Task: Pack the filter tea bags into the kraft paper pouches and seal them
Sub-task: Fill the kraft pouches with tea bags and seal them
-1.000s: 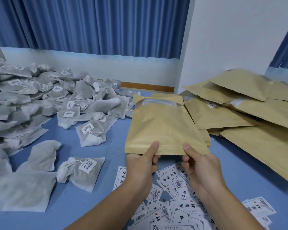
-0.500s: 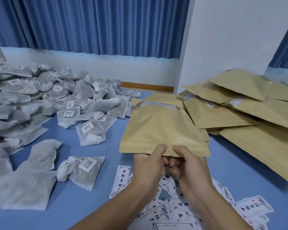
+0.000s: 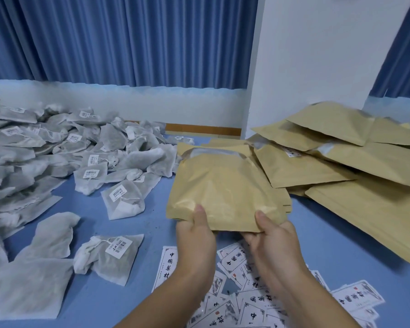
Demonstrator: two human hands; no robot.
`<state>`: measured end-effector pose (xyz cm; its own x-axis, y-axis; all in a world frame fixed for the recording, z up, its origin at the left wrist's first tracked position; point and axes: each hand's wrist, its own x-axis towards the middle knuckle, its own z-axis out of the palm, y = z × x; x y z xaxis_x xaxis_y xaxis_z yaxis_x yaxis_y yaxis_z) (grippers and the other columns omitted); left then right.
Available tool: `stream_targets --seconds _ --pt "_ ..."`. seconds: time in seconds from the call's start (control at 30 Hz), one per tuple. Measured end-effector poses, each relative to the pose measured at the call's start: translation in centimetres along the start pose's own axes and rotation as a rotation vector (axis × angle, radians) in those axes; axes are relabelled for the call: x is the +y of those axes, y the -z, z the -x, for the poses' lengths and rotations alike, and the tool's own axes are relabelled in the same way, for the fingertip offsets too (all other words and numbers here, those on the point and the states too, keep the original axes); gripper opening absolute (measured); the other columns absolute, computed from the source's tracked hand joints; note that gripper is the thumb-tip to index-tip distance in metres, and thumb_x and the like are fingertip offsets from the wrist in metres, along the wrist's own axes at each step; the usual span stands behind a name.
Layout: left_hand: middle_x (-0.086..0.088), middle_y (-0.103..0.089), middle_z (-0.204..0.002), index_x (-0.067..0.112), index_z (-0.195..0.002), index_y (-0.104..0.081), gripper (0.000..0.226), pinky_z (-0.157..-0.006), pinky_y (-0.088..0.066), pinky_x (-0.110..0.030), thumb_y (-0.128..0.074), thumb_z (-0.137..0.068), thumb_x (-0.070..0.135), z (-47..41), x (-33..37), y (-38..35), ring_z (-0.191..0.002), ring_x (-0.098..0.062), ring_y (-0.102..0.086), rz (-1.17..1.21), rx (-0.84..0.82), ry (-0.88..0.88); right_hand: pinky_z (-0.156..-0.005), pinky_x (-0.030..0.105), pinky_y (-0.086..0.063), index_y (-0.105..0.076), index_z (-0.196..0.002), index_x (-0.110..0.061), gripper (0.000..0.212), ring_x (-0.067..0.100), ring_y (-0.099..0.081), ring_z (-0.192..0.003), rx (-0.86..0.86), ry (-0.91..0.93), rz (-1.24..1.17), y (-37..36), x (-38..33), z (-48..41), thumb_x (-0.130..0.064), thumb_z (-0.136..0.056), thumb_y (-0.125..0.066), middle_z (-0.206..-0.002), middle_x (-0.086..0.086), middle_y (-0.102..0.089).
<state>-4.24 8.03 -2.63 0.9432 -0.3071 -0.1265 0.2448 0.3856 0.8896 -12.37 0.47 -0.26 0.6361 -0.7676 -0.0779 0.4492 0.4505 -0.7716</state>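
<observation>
At nine to ten o'clock of the view, the filter tea bags (image 3: 57, 162) are being stored in a loose heap on the blue table (image 3: 137, 223), with one tagged tea bag (image 3: 114, 254) lying apart at seven o'clock. Their strings and paper tags are being judged the first hazard. A trailing string could be trapped in the seal if a bag is being pushed in carelessly.

Just below centre, the near edge of a kraft paper pouch (image 3: 223, 185) is being pinched by the left hand (image 3: 194, 235), thumb on top and fingers hidden beneath. The pouch is being held at the middle of the view, and its open mouth (image 3: 213, 153) is being pointed towards twelve o'clock, close to the heap's edge. Whether anything is inside cannot be told. Only the closed end is being gripped, so the mouth end is being left unsupported. Any contents could be spilled if it is being tipped downward.

At six o'clock, printed labels (image 3: 246, 304) are being overhung by both wrists and could be swept aside.

The same edge is being pinched by the right hand (image 3: 272, 237), thumb likewise on top. At two to three o'clock, the spare pouches (image 3: 341, 166) are being stored in a slumped stack just beside the held one. They could be dragged off by a sideways shift.
</observation>
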Motion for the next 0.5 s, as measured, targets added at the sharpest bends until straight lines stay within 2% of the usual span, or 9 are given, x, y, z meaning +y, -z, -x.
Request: stream_targets --seconds 0.07,0.13,0.23,0.27,0.3,0.33,0.4,0.47,0.5 --pt "0.004 -0.076 -0.111 0.025 -0.115 -0.064 0.018 -0.091 -0.057 -0.042 -0.049 -0.106 0.025 0.4 0.6 -1.3 -0.106 -0.019 -0.071 0.121 -0.099 -0.023 -0.084 0.035 -0.060 -0.060 -0.122 -0.010 0.030 0.023 -0.072 -0.105 -0.013 0.049 -0.065 -0.2 -1.1 -0.1 0.002 -0.103 -0.041 -0.113 0.008 -0.074" --pt "0.003 -0.075 -0.113 0.024 -0.116 -0.064 0.017 -0.094 -0.056 -0.044 -0.054 -0.102 0.027 0.0 1.4 -3.8 -0.108 -0.019 -0.071 0.150 -0.140 -0.039 -0.084 0.037 -0.060 -0.059 -0.126 -0.011 0.032 0.022 -0.071 -0.105 -0.003 0.078 -0.122 -0.3 -2.8 -0.9 0.003 -0.103 -0.041 -0.116 0.008 -0.073" --pt "-0.003 -0.075 -0.112 0.016 -0.111 -0.067 0.015 -0.097 -0.055 -0.049 -0.057 -0.101 0.022 -1.9 4.1 -10.3 -0.105 -0.021 -0.071 0.141 -0.300 -0.008 -0.066 0.028 -0.061 -0.058 -0.129 -0.009 0.038 0.019 -0.073 -0.096 0.122 0.137 -0.227 -0.5 -8.3 -5.1 0.008 -0.101 -0.041 -0.115 0.008 -0.072" --pt "-0.008 -0.073 -0.117 0.012 -0.120 -0.064 0.021 -0.098 -0.055 -0.047 -0.057 -0.102 0.020 -2.7 5.3 -12.6 -0.106 -0.021 -0.070 0.150 -0.409 0.047 -0.068 0.029 -0.061 -0.057 -0.129 -0.007 0.037 0.022 -0.071 -0.098 0.150 0.159 -0.294 -0.8 -10.3 -7.2 0.008 -0.101 -0.040 -0.117 0.010 -0.069" --pt "-0.013 -0.069 -0.124 0.006 -0.131 -0.056 0.032 -0.101 -0.054 -0.043 -0.057 -0.102 0.020 -3.4 6.1 -14.5 -0.109 -0.022 -0.069 0.145 -0.501 0.094 -0.077 0.034 -0.062 -0.057 -0.125 -0.005 0.030 0.026 -0.069 -0.103 0.173 0.178 -0.384 -1.0 -12.2 -9.4 0.005 -0.102 -0.041 -0.122 0.013 -0.067" --pt "-0.015 -0.065 -0.130 0.003 -0.138 -0.050 0.044 -0.105 -0.051 -0.040 -0.060 -0.101 0.023 -4.2 6.4 -15.9 -0.113 -0.022 -0.068 0.057 -0.545 0.080 -0.088 0.039 -0.059 -0.057 -0.120 -0.004 0.020 0.028 -0.067 -0.108 0.186 0.201 -0.448 -1.2 -13.4 -11.0 -0.002 -0.103 -0.045 -0.126 0.016 -0.065" --pt "-0.008 -0.062 -0.132 0.004 -0.143 -0.049 0.054 -0.109 -0.045 -0.034 -0.064 -0.098 0.029 -5.7 5.2 -16.4 -0.122 -0.022 -0.062 -0.423 -0.565 -0.129 -0.097 0.035 -0.054 -0.058 -0.114 -0.002 0.020 0.025 -0.068 -0.111 0.226 0.228 -0.365 -1.2 -13.5 -13.1 -0.017 -0.101 -0.058 -0.126 0.014 -0.064" --pt "-0.005 -0.064 -0.132 0.011 -0.139 -0.056 0.055 -0.108 -0.043 -0.035 -0.063 -0.094 0.042 -6.7 3.4 -15.0 -0.126 -0.024 -0.057 -0.965 -0.596 -0.361 -0.075 0.022 -0.057 -0.065 -0.099 -0.009 0.005 0.016 -0.071 -0.082 0.214 0.242 0.065 -0.9 -10.8 -14.0 -0.013 -0.096 -0.063 -0.094 0.002 -0.069" --pt "-0.006 -0.064 -0.132 0.015 -0.135 -0.058 0.062 -0.106 -0.044 -0.040 -0.060 -0.088 0.055 -7.2 2.6 -13.7 -0.125 -0.026 -0.057 -1.144 -0.639 -0.400 -0.070 0.023 -0.055 -0.066 -0.093 -0.014 0.008 0.014 -0.068 -0.076 0.181 0.271 0.338 -0.7 -8.9 -14.0 -0.007 -0.094 -0.062 -0.086 0.000 -0.069"
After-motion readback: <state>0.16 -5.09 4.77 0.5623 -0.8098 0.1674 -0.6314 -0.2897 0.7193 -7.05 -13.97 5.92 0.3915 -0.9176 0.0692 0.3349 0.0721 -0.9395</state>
